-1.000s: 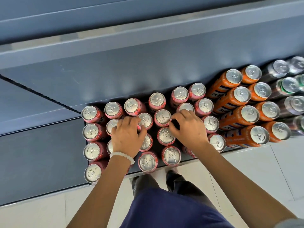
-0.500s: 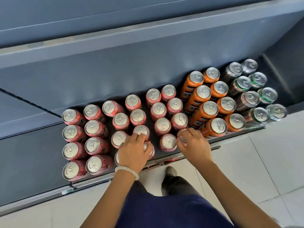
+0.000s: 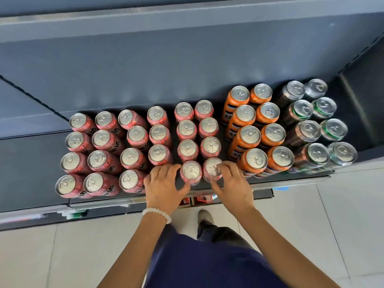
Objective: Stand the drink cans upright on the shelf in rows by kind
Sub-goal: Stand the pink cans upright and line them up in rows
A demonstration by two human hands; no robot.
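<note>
Shelf: a dark grey shelf point(image 3: 27, 169) seen from above, its front lip running left to right just ahead of both hands; a grey back panel point(image 3: 187, 65) rises behind the cans and a dark side wall point(image 3: 361, 113) closes the right end.
Open room: bare shelf shows left of the pink block and in a dark gap between the pink and orange blocks; the front cans stand close to the lip.
Pink cans: the pink cans point(image 3: 133, 138) stand upright in rows on the left and middle of the shelf, silver tops with pull tabs facing up.
Orange cans: the orange cans point(image 3: 245, 138) form two rows of four, right of the pink block, with a white-and-blue band on the side.
Dark cans: the dark cans point(image 3: 307, 132) stand at the far right in two rows, some with green rims.
Writing: dark Chinese characters show on several pink and orange can sides, too small to read surely.
Left hand: the left hand point(image 3: 164, 183) rests at the front row, fingers curled over a can mostly hidden beneath it, thumb against the front pink can point(image 3: 190, 171); a white bead bracelet point(image 3: 156, 214) circles the wrist.
Right hand: the right hand point(image 3: 232, 185) grips the right front pink can point(image 3: 212, 168), fingers over its top edge, thumb on its near side.
Floor: pale floor tiles point(image 3: 332, 221) below the lip, with a shoe point(image 3: 204, 216) and dark blue clothing point(image 3: 207, 262).
</note>
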